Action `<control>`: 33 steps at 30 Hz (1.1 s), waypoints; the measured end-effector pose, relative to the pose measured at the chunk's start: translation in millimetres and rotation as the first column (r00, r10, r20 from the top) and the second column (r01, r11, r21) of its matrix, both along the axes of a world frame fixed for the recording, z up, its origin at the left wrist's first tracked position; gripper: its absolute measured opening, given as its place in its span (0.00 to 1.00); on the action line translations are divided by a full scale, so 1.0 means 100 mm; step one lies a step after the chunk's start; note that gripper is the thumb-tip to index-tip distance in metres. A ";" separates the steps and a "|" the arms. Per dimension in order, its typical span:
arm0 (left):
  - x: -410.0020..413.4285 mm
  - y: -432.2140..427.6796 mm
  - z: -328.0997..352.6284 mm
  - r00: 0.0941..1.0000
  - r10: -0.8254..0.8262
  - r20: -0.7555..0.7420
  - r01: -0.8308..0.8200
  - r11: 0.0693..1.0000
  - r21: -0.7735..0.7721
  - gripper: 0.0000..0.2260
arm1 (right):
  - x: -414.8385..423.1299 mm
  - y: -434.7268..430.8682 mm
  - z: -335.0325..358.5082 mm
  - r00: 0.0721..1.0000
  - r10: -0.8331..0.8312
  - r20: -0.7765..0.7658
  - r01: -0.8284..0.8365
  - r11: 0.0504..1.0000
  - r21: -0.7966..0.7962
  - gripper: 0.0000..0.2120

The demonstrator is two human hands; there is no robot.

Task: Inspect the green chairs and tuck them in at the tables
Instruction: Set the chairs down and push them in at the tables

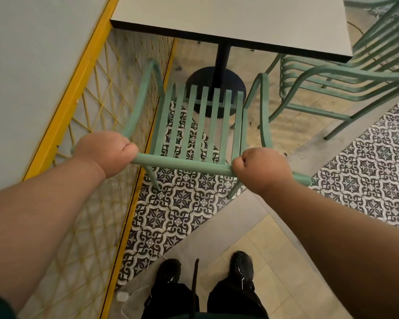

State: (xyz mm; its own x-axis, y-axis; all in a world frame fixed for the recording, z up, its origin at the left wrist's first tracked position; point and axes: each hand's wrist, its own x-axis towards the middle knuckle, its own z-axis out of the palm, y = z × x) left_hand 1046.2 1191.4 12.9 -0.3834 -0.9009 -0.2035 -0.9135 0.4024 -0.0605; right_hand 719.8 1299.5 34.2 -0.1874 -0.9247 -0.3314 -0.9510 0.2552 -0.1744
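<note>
Gripping the top rail (184, 163) of one green chair (200, 125) with two hands: left hand (106, 153) curled tight round the left end, right hand (263, 169) round the right end. Facing one bench (230, 17), seat front near its black pedestal foot (198, 79). To the right, beside the bench, a second green chair (346, 81). Below, two black shoes (242, 265) on the floor.
</note>
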 end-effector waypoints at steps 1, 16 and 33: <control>0.01 -0.02 -0.01 1.000 -0.007 0.000 0.007 1.000 0.002 0.22 | 0.01 -0.01 -0.01 1.000 0.004 -0.003 -0.004 1.000 0.001 0.19; -0.01 0.10 0.04 0.996 0.050 -0.070 -0.059 0.988 -0.140 0.21 | -0.23 0.10 0.04 0.984 0.140 -0.106 -0.152 0.982 -0.114 0.41; -0.14 0.01 0.02 0.995 0.092 -0.026 -0.093 0.995 -0.036 0.24 | -0.27 0.05 -0.12 0.995 0.087 -0.057 -0.081 0.992 0.093 0.37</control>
